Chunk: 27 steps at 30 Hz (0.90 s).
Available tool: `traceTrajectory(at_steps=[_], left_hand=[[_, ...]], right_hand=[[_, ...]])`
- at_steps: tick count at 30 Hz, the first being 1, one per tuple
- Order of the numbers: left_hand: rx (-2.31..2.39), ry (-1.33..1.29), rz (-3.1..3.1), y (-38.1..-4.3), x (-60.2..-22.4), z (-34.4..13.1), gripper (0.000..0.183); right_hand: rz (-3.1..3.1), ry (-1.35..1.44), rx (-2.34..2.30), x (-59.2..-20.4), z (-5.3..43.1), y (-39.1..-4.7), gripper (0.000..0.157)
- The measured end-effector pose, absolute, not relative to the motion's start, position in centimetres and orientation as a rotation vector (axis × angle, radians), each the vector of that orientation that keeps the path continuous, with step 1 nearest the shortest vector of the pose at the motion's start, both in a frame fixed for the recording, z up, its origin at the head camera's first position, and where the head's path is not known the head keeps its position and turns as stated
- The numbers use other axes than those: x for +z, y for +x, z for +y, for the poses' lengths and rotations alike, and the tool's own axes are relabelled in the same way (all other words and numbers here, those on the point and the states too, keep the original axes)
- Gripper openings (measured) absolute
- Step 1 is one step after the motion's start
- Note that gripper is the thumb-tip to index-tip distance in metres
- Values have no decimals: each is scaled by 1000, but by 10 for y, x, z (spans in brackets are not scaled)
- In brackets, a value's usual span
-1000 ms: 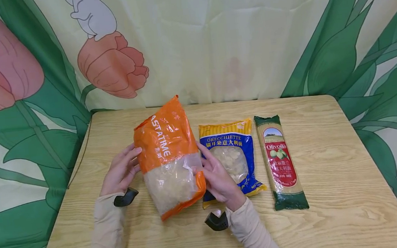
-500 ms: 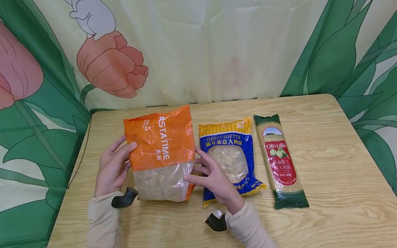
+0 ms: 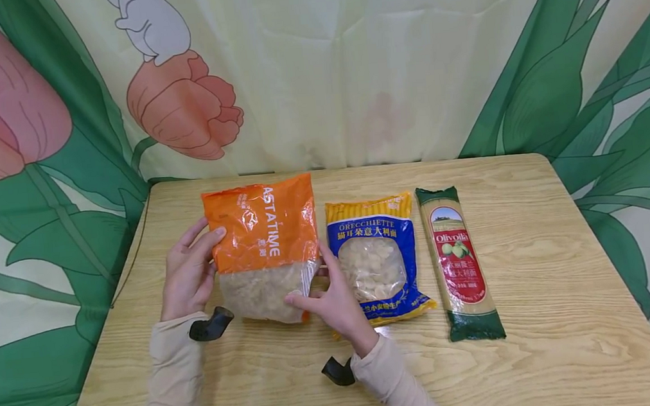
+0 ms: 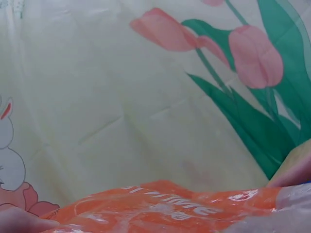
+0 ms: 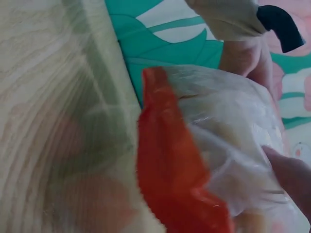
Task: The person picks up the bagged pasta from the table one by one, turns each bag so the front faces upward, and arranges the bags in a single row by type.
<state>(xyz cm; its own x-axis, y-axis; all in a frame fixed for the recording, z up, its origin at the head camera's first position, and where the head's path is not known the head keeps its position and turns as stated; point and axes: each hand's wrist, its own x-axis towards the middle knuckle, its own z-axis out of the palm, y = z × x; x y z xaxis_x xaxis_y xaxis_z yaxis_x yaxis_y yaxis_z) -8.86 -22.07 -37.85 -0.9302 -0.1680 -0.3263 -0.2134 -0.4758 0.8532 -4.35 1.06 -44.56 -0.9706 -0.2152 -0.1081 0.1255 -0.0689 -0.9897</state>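
Note:
In the head view, both hands hold an orange pasta bag (image 3: 263, 228) with a see-through lower part full of pale pasta. The left hand (image 3: 187, 276) grips its left edge, thumb on the front and fingers behind. At the lower right corner, the right hand (image 3: 336, 299) pinches the bag, its thumb over the clear part. Seen from the right wrist, the orange bottom seal (image 5: 170, 160) faces the camera, above the wooden table. The left wrist view catches only the bag's orange front (image 4: 160, 208) along the bottom.
A blue and yellow bag of orecchiette (image 3: 374, 266) lies just right of the held bag, partly behind the right hand. Farther right is a long green-ended spaghetti packet (image 3: 461, 265). A tulip-print curtain (image 3: 348, 65) hangs behind the wooden table (image 3: 550, 260).
The orange bag has swung from a slant to nearly upright, its bottom lifting and its top shifting left. The right hand has moved left along with it and regripped the lower corner.

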Motion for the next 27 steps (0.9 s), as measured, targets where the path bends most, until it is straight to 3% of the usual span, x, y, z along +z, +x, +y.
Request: traceTrajectory(at_steps=[12, 27], left_hand=[[2497, -599, 1835, -98, -388, -231, 57], [2383, -646, 1882, -111, -414, -241, 57]], right_hand=[[1960, -115, -2151, -446, 19, -46, 100], [2049, -111, -2038, -455, 18, -47, 95]])
